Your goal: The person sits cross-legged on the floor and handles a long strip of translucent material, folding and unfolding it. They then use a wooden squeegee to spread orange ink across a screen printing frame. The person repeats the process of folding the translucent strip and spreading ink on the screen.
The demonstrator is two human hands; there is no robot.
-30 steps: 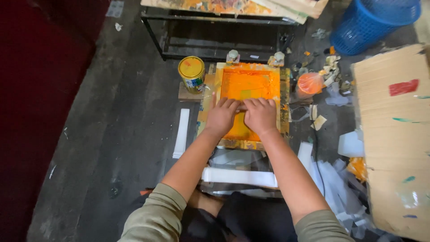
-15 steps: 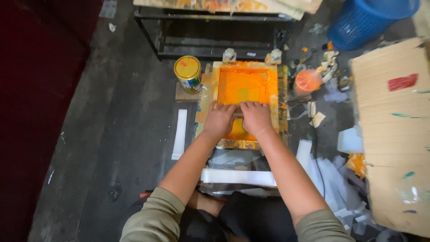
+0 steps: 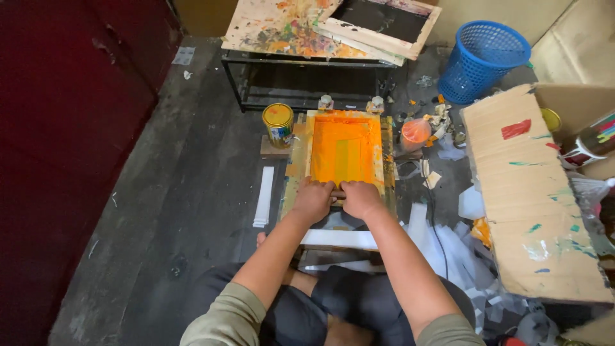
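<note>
Tin (image 3: 278, 124) of paint, round, yellow lid, blue-and-pale printed label band, on a small wooden block beyond and to the left of the grip, just beside the frame's far left corner; plastic-wrapped orange tub (image 3: 415, 133) beyond and to the right of the grip, near the frame's right rail; large cardboard sheet (image 3: 532, 192) with red, green and blue paint dabs well to the right; second round container with multicoloured striped label (image 3: 592, 142) past the cardboard's far edge; blue mesh basket (image 3: 483, 59) far beyond, right; paint-spattered board (image 3: 288, 29) on a black rack directly beyond the frame.

Printing screen (image 3: 344, 152): wooden frame, mesh flooded orange, paler yellowish-green rectangle at centre, ink smears on the rails; lies flat on the floor just beyond the knees. Left hand (image 3: 312, 200) and right hand (image 3: 360, 198) side by side at the screen's near edge, both fingers curled closed over a squeegee handle (image 3: 337, 193), mostly hidden between them; white strip (image 3: 263, 196) on the floor left of the grip.
</note>
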